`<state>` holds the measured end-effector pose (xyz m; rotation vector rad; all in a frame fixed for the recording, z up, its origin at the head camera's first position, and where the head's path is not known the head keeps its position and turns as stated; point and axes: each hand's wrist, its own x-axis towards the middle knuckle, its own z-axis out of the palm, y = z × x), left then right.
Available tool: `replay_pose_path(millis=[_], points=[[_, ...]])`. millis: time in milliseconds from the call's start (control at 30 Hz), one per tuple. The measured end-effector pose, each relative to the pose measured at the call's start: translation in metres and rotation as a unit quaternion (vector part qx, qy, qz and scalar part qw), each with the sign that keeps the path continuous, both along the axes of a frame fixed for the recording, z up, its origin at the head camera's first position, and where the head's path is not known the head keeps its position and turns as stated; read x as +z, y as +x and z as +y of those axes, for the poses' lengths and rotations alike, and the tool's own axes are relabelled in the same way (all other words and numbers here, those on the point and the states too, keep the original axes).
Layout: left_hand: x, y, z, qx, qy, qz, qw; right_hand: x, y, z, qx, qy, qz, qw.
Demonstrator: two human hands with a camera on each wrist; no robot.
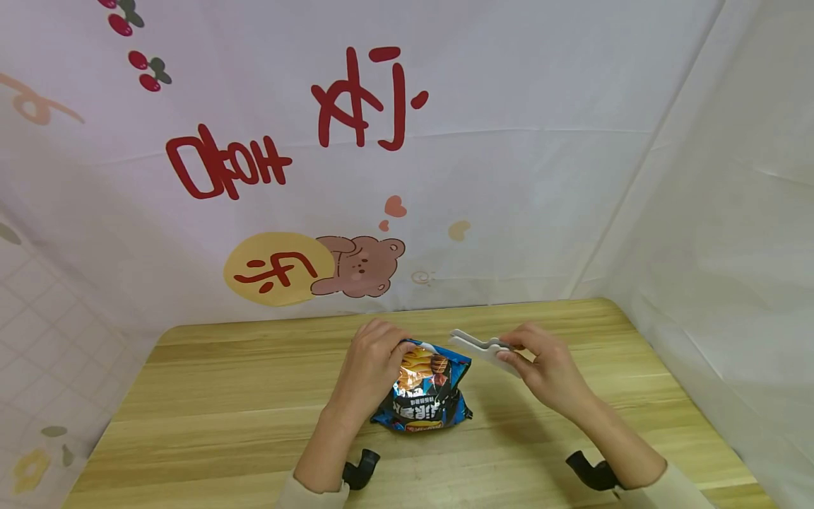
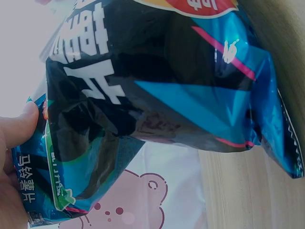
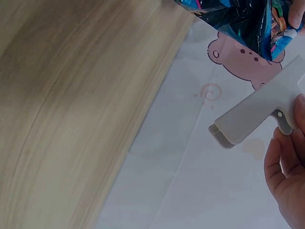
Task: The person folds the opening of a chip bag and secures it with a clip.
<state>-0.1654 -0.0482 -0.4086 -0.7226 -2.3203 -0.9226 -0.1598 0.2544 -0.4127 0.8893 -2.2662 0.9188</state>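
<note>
A blue and black potato chip bag [image 1: 420, 406] stands on the wooden table, its printing upside down in the head view. My left hand [image 1: 369, 367] pinches the bag's upper edge at the left corner. In the left wrist view, the thumb of the left hand [image 2: 16, 133] presses on that blue edge. To the right, my right hand [image 1: 547, 367] holds a white and grey bag clip [image 1: 473, 344] between thumb and fingers. The clip is raised above the table, its far end close to the bag's top edge but apart from it. The right wrist view shows the clip [image 3: 259, 107] side-on.
The wooden table [image 1: 242, 396] has a white cloth backdrop [image 1: 528, 184] behind it, printed with a bear [image 1: 362, 265] and red characters. White cloth also hangs at both sides. Black curved pieces [image 1: 362, 470] sit by both wrists.
</note>
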Motion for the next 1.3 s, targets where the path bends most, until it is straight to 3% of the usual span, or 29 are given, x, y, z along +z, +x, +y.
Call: replay_pose_path(millis=[633, 1300], points=[[0.001, 0.0, 0.0, -0.002, 0.0, -0.002, 1.0, -0.005, -0.007, -0.013, 0.042, 0.019, -0.016, 0.9988], [0.002, 0.002, -0.001, -0.012, 0.0, -0.005, 0.9999, -0.002, -0.012, -0.034, 0.056, 0.011, -0.015, 0.9983]])
